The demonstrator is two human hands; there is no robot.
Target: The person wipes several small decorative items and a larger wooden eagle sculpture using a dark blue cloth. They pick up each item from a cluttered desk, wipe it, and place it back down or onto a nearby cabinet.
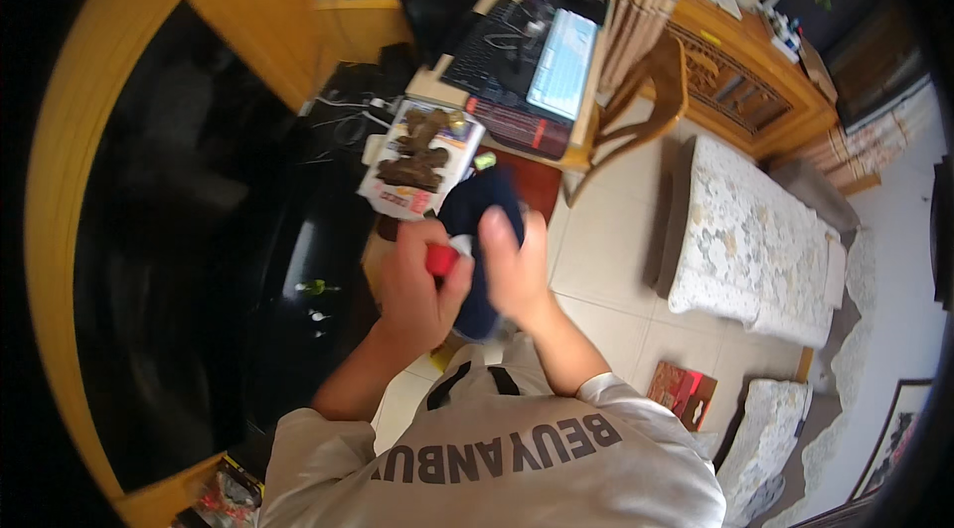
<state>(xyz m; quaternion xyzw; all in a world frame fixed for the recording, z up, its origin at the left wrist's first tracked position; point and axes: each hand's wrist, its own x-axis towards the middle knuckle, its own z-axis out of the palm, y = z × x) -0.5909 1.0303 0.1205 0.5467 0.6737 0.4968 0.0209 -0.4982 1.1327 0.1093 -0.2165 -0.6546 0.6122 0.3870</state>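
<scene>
My left hand (419,283) is closed around a small red object (441,260) with a white end, too blurred to name. Just to its right, a dark blue item (478,202), which looks like fabric, hangs between the hands and reaches down towards my shirt. My right hand (513,267) grips it, thumb on the near side. Both hands are in front of my chest, close together and slightly blurred. Beyond them, dark brown gnarled pieces (417,155) lie on a white printed box (406,204).
A laptop (496,51) with a light keyboard (564,62) stands on a wooden desk (432,86). A glossy black surface (298,334) runs along my left. To the right are a wooden chair (659,99), a cloth-covered piece of furniture (753,237) and a red box (680,390) on the tiles.
</scene>
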